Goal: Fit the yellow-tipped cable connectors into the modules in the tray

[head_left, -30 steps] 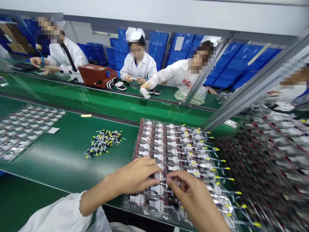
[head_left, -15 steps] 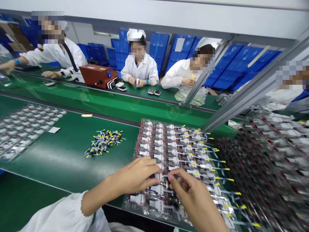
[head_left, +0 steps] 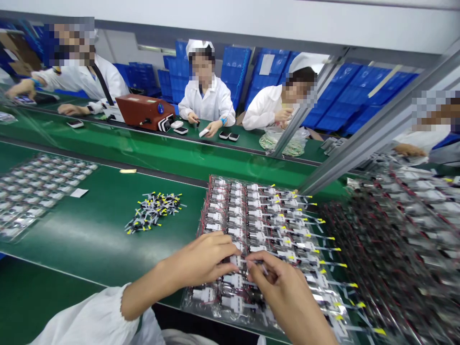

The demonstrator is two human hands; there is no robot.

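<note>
While left hand touches modules, right hand pinches a lead

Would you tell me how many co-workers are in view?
4: a co-worker far left, one capped at centre, one right of that, one at far right; others may be out of frame.

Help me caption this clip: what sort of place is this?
Probably an electronics assembly line: rows of wired components in clear trays, green conveyor benches, and white-coated workers with stacked blue crates behind.
</note>
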